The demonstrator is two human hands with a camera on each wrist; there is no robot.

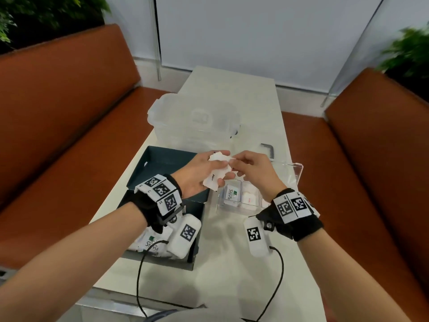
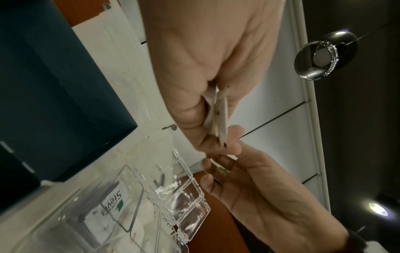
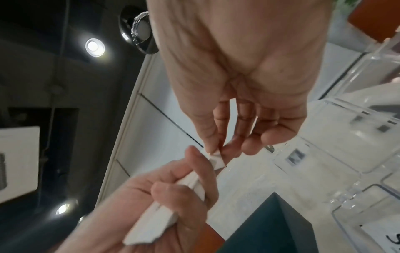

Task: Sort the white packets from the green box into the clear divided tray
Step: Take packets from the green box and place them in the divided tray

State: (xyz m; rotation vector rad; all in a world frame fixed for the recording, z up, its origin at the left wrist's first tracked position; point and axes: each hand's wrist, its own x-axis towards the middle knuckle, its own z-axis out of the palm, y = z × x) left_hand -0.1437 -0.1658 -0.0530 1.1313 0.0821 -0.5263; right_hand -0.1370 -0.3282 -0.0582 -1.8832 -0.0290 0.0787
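Over the white table [image 1: 234, 263], left hand [image 1: 197, 175] grips white packets [image 1: 217, 174]; right hand [image 1: 251, 169] fingers pinch one.

Looks like an office lounge or café-style seating booth, not a home. Two orange-brown upholstered benches [image 1: 69, 108] face each other across a narrow pale worktop [image 1: 232, 89]. Behind it a plain white panelled wall [image 1: 255, 31] with thin clear uprights. Leafy green plants [image 1: 34, 12] sit behind the left bench, another plant [image 1: 413, 52] behind the right one. Wrist views show a dark ceiling with round recessed spotlights [image 3: 94, 47]. Stevia sweetener packets [image 1: 231, 194] in a clear tray hint at a coffee or pantry setting.
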